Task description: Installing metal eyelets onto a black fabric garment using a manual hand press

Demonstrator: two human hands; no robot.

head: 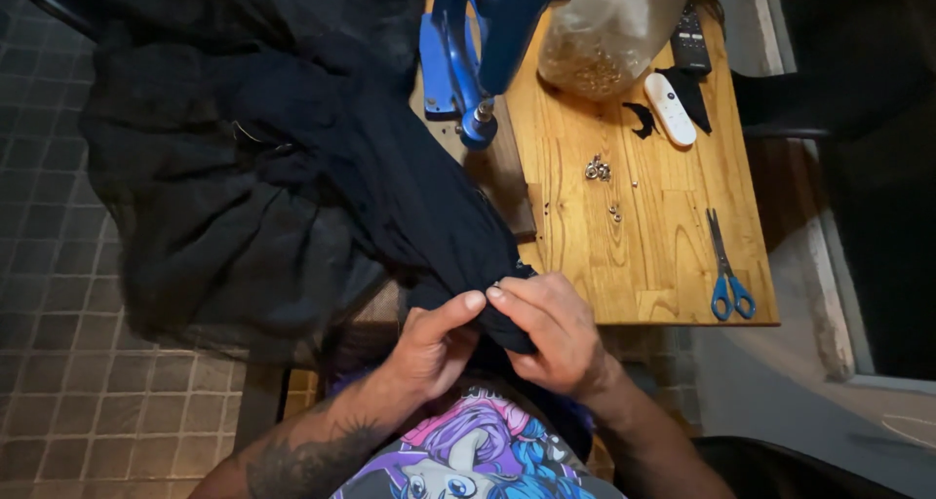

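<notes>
A long piece of dark navy fabric (322,168) runs from a heap at the upper left down to my lap. My left hand (429,348) and my right hand (551,333) both pinch its near end, thumbs and fingertips meeting at one spot. A small shiny metal piece shows between the fingertips on the cloth. A blue hand press (483,46) stands on the wooden table (663,255) just beyond the fabric.
On the table lie blue-handled scissors (726,270), small metal eyelets (597,170), a clear bag of eyelets (604,31), a white remote (670,109) and a black remote (690,39). Grey tiled floor (58,363) lies to the left.
</notes>
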